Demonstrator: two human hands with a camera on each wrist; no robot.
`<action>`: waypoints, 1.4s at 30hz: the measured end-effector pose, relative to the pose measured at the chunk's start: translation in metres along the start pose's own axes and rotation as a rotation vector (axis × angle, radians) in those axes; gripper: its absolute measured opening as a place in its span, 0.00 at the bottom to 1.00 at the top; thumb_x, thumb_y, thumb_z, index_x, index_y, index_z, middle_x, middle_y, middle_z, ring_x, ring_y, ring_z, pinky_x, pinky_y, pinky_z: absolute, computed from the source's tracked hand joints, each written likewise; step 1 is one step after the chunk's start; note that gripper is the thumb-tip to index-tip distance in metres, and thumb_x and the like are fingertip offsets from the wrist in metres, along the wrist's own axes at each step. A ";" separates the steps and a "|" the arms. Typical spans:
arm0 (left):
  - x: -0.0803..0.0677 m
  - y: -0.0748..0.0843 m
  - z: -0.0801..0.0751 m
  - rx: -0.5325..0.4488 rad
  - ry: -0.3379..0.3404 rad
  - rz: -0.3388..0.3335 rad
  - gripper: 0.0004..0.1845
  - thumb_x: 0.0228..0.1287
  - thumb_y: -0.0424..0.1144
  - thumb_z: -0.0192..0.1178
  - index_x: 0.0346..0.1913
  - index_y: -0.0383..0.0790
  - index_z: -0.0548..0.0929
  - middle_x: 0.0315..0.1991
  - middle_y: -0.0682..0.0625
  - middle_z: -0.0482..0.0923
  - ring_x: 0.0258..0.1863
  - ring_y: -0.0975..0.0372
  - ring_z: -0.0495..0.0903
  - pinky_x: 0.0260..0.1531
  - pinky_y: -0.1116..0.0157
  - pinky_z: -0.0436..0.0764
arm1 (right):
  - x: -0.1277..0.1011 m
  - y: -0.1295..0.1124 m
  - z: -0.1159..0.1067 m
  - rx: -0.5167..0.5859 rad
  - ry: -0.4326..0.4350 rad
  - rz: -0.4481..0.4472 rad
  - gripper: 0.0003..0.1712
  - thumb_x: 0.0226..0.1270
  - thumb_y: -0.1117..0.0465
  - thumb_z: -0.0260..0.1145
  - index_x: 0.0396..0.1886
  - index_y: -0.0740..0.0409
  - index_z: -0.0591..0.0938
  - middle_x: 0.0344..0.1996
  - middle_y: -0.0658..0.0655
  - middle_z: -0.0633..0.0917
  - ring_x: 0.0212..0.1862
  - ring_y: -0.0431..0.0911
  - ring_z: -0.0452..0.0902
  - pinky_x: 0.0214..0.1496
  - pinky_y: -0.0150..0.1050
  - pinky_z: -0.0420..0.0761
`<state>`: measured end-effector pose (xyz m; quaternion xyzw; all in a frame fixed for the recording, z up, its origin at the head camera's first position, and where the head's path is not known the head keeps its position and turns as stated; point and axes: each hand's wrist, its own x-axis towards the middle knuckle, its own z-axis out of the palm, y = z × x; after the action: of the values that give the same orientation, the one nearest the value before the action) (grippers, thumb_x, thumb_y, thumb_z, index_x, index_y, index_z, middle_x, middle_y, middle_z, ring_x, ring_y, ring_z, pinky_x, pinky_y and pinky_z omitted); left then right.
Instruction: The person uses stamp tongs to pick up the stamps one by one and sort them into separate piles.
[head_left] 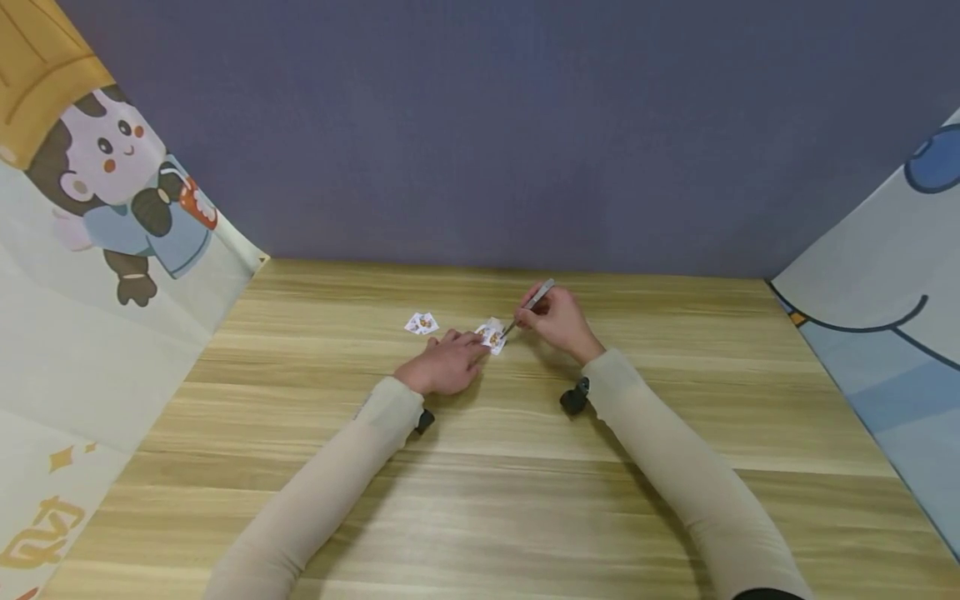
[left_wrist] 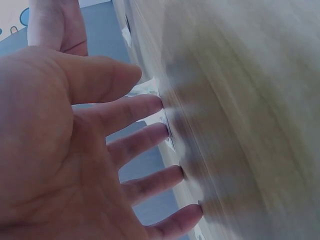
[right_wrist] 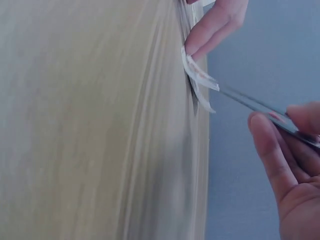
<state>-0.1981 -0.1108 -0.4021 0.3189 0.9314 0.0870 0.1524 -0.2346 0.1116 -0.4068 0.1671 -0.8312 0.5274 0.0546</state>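
My right hand (head_left: 562, 323) pinches a pair of metal tweezers (head_left: 538, 295) between thumb and fingers, slanted down to the left. At the tweezers' tips is the edge of a small white paper piece with an orange-brown print (head_left: 492, 337). In the right wrist view this paper (right_wrist: 200, 76) bends up off the table at the tweezers' end. My left hand (head_left: 448, 365) lies palm down with fingers spread and nearly straight. Its fingertips rest at the paper's left side and on the wood. Other white paper lies partly under the printed piece, mostly hidden.
Two small printed paper pieces (head_left: 427, 323) lie side by side, left of and behind my left hand. The wooden table (head_left: 480, 500) meets a dark blue-grey panel (head_left: 480, 133) at the back. Cartoon-printed cloth hangs on both sides.
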 end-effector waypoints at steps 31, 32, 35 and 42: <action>-0.013 -0.021 -0.007 -0.074 0.156 -0.098 0.28 0.71 0.44 0.48 0.70 0.37 0.62 0.69 0.42 0.56 0.67 0.49 0.53 0.61 0.45 0.56 | 0.001 -0.054 0.021 0.172 0.255 -0.118 0.04 0.56 0.79 0.63 0.30 0.77 0.75 0.27 0.71 0.82 0.30 0.67 0.80 0.33 0.52 0.81; -0.014 -0.023 -0.007 -0.074 0.163 -0.105 0.28 0.71 0.44 0.48 0.70 0.37 0.62 0.69 0.42 0.56 0.67 0.48 0.53 0.60 0.46 0.56 | 0.004 -0.050 0.023 0.176 0.260 -0.109 0.04 0.57 0.79 0.63 0.30 0.77 0.75 0.27 0.70 0.82 0.30 0.67 0.80 0.33 0.53 0.81; -0.014 -0.026 -0.008 -0.068 0.179 -0.127 0.28 0.71 0.44 0.48 0.70 0.37 0.63 0.69 0.42 0.56 0.66 0.48 0.53 0.59 0.47 0.58 | 0.013 -0.036 0.032 0.198 0.268 -0.085 0.04 0.57 0.77 0.63 0.30 0.75 0.75 0.27 0.70 0.82 0.30 0.65 0.80 0.33 0.51 0.81; -0.017 -0.031 -0.010 -0.092 0.203 -0.214 0.29 0.71 0.44 0.49 0.70 0.36 0.61 0.69 0.41 0.55 0.67 0.48 0.52 0.58 0.46 0.58 | 0.028 -0.021 0.051 0.209 0.292 -0.056 0.04 0.58 0.75 0.65 0.30 0.68 0.76 0.27 0.63 0.83 0.29 0.55 0.82 0.31 0.38 0.82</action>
<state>-0.2063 -0.1462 -0.3966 0.2003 0.9657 0.1447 0.0802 -0.2495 0.0518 -0.4040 0.1165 -0.7501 0.6280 0.1717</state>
